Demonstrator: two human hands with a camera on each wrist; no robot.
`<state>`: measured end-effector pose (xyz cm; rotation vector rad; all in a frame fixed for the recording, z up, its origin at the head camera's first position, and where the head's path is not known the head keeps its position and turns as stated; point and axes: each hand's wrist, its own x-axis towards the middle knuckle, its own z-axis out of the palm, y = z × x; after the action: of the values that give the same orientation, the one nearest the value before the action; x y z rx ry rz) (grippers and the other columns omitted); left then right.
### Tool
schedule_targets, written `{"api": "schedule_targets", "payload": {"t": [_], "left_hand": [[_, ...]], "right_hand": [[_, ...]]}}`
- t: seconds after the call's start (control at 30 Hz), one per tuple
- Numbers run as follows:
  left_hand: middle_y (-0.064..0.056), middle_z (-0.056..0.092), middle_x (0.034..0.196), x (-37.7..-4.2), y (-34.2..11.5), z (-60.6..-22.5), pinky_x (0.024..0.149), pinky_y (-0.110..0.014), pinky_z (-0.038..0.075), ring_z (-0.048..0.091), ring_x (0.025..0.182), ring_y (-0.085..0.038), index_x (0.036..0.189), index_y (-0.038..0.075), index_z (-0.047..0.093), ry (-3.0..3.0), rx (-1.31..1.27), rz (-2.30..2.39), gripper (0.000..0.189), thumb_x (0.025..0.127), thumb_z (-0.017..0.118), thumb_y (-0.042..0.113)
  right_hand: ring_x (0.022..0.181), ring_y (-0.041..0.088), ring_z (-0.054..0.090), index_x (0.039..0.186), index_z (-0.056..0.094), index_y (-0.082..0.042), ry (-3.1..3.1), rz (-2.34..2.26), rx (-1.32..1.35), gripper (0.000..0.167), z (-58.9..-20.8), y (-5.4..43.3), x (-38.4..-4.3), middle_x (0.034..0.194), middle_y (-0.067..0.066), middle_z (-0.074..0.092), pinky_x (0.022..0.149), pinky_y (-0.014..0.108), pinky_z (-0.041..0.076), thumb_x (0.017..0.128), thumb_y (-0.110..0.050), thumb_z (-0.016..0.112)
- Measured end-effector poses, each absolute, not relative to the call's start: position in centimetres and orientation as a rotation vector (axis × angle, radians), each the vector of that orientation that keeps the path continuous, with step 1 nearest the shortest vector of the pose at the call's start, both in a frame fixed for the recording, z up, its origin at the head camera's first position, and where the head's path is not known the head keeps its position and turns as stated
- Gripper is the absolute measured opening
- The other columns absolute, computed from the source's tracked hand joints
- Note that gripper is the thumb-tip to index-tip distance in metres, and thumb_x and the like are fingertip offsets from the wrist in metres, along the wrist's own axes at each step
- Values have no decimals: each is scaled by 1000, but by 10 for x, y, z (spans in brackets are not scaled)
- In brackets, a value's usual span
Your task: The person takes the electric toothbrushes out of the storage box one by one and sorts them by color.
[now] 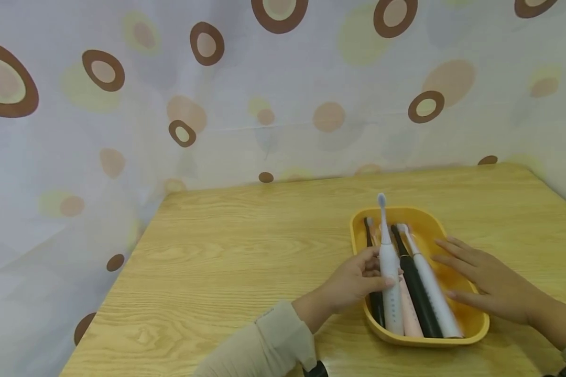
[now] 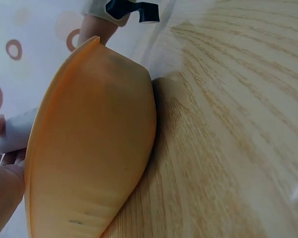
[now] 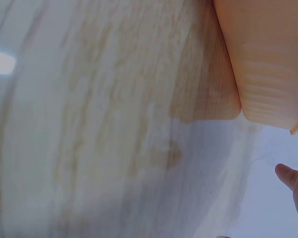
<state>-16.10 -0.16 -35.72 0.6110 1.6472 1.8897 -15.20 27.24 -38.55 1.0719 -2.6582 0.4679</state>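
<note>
My left hand grips a white electric toothbrush by its handle, between thumb and fingers. Its brush head points away, over the left side of a yellow plastic tray. Beneath and beside it in the tray lie a black electric toothbrush, a second white one, a pink one partly hidden, and another dark one along the left wall. My right hand has its fingers spread and rests at the tray's right rim. The left wrist view shows the tray's outer wall beside the left hand.
The tray stands on a wood-grain table, toward its right side. A white curtain with brown and beige ovals hangs behind the table and along its left side.
</note>
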Motion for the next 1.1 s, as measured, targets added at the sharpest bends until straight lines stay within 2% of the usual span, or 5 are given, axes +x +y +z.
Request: {"api": "schedule_targets", "payload": {"t": [0.17, 0.4, 0.57, 0.73, 1.1], "left_hand": [[-8, 53, 106, -161, 0, -356, 76, -25, 45, 53, 92, -12, 130, 6, 32, 1654, 587, 1921, 50, 84, 49, -5], [-14, 52, 107, -163, -1, -352, 74, -27, 46, 53, 91, -15, 126, 6, 37, 1610, 568, 1990, 46, 84, 49, -7], [-10, 53, 103, -167, -3, -347, 74, -27, 46, 53, 90, -15, 125, 5, 37, 1608, 559, 2014, 45, 83, 49, -7], [-13, 50, 109, -175, -9, -336, 77, -30, 45, 51, 93, -17, 127, 4, 35, 1617, 539, 2033, 47, 84, 49, -6], [-12, 50, 111, -190, -29, -316, 83, -34, 43, 49, 99, -23, 127, 6, 34, 1692, 447, 2106, 48, 84, 51, -3]], "right_hand": [[129, 21, 8, 131, 37, -9, -2664, 474, 1075, 63, -385, 273, -152, 139, 10, 22, 101, 22, 0, 76, -28, 64], [129, 22, 8, 130, 38, -8, -2662, 502, 1092, 62, -384, 274, -152, 139, 11, 22, 100, 19, 0, 76, -27, 63], [129, 22, 8, 129, 39, -7, -2668, 530, 1090, 61, -384, 273, -151, 139, 12, 22, 100, 20, -1, 76, -27, 64], [129, 22, 7, 128, 39, -6, -2666, 547, 1088, 61, -385, 273, -153, 139, 12, 22, 101, 22, 0, 76, -26, 64], [129, 17, 5, 128, 39, -5, -2701, 600, 1060, 60, -385, 272, -149, 139, 12, 21, 102, 25, 1, 76, -23, 64]]}}
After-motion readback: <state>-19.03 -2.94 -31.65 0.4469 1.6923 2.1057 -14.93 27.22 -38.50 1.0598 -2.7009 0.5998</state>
